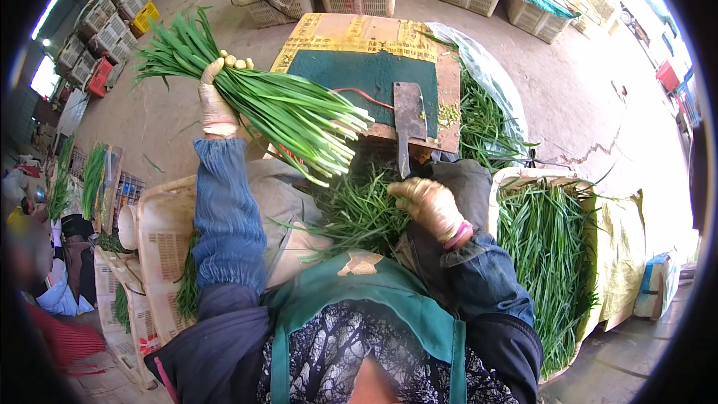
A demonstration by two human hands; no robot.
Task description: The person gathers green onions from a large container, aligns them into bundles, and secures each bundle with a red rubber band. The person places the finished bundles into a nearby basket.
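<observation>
Holding greens [292, 108], left hand [217, 97] hangs beside the board's edge [292, 45].

One head-worn fisheye cam, looking down from the wearer's side of the bench [448, 78], pretty close in, so it catches the apron [396, 289] this side of it and floor [421, 7] beyond.

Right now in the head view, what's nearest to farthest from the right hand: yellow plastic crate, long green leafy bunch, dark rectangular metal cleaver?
1. Cleaver: just ahead.
2. Leafy bunch: in the left hand.
3. Yellow crate: far upper left.
</observation>
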